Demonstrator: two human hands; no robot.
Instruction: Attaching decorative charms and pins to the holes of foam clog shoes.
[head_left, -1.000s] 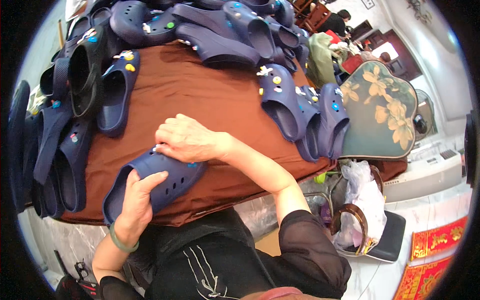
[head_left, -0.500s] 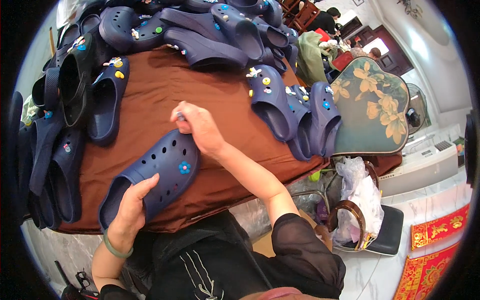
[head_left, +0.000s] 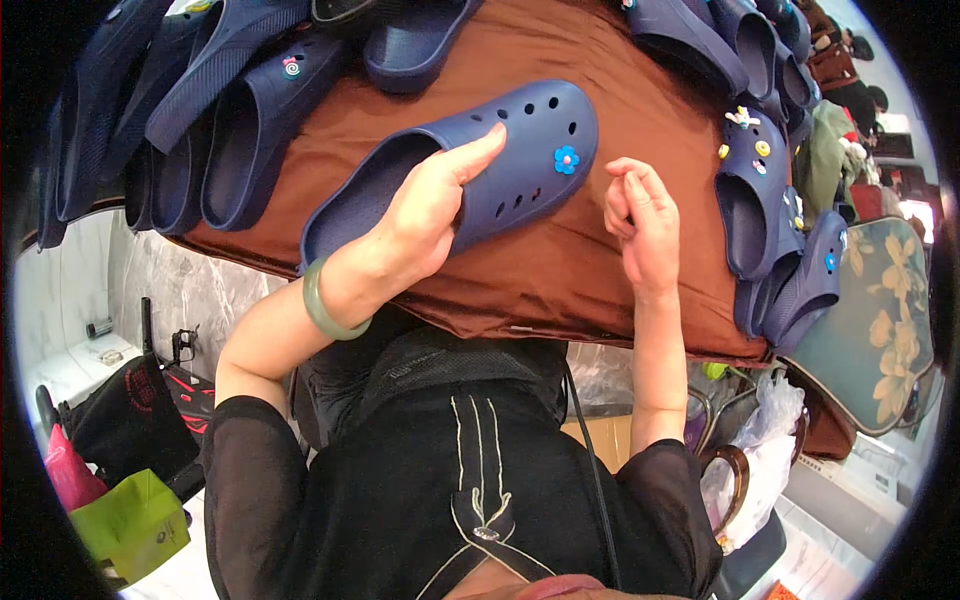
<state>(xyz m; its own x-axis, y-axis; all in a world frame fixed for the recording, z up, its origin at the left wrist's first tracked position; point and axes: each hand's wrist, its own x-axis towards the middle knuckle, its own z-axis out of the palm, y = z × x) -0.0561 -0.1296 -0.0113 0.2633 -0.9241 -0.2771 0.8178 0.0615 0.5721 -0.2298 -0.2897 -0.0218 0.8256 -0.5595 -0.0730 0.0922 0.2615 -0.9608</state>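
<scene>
A dark blue clog with round holes and one blue flower charm lies tilted over the brown cloth, toe pointing up and right. My left hand grips its near side, thumb on the upper by the opening and the other fingers hidden beneath. Off to the right of the toe, apart from the clog, my right hand is closed with its fingers curled and the thumb against them. Whatever it may pinch is hidden.
Brown cloth covers the table. More blue clogs crowd the left and far side. Several charm-covered clogs stand at the right, beside a flower-patterned chair back. Below that sits a plastic bag. A green bag is at lower left.
The view has shifted, so the table sits higher in the picture. My right hand has moved from above the clog's toe to beside it, while my left hand keeps hold of the clog.
</scene>
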